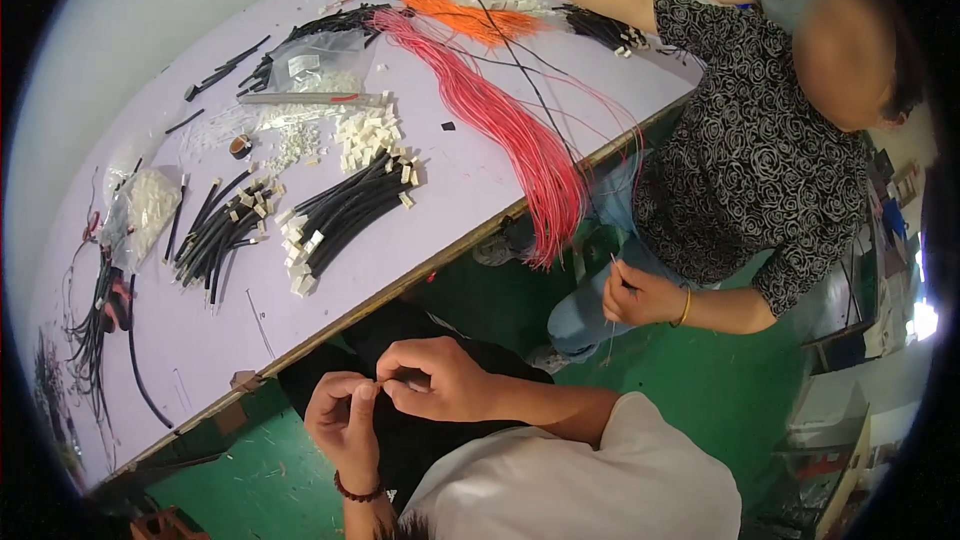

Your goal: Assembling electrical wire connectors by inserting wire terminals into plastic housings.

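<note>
Over my lap, just off the table's front edge, my left hand [345, 418] and my right hand [435, 378] meet fingertip to fingertip. Both are closed in a pinch; whatever lies between the fingertips is too small and hidden to make out. Nearest to them on the table is a bundle of short black sleeved cables [352, 208] with white connectors on their ends. Left of it lies a looser group of similar black cables [222, 238]. Behind the bundle is a heap of small white connector housings [370, 136].
The pale table [330, 305] has a wooden front edge. Long pink wires [490, 105] hang over it, with orange wires [455, 8] behind. Clear plastic bags [145, 215] and red-handled pliers [120, 305] lie at left. At right a co-worker [750, 140] in a patterned top holds thin wires.
</note>
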The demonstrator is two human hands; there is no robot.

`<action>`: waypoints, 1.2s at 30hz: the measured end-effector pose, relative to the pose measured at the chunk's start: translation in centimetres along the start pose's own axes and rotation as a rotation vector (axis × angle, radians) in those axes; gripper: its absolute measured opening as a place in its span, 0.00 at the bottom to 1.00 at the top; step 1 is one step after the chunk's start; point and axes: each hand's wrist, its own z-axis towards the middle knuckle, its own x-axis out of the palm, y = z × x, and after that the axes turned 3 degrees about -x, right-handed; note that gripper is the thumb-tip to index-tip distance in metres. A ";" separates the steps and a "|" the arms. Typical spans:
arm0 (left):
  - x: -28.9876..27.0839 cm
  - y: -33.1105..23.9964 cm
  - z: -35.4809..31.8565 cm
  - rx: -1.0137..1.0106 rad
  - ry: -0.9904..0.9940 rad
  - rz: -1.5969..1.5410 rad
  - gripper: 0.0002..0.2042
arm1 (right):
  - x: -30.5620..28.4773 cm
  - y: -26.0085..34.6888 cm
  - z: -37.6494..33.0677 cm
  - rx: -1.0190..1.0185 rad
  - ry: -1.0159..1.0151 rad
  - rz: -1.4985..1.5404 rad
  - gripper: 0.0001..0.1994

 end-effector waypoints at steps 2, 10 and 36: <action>0.1 -0.2 0.0 0.002 0.006 0.009 0.02 | 0.1 -0.2 -0.2 -0.015 -0.020 -0.008 0.05; -0.2 -0.4 0.3 0.120 0.109 0.266 0.02 | 0.1 -0.5 -0.6 -0.052 -0.034 -0.019 0.03; 0.0 0.2 0.1 -0.020 0.139 0.000 0.03 | 0.0 -0.5 -0.7 -0.141 -0.074 -0.089 0.04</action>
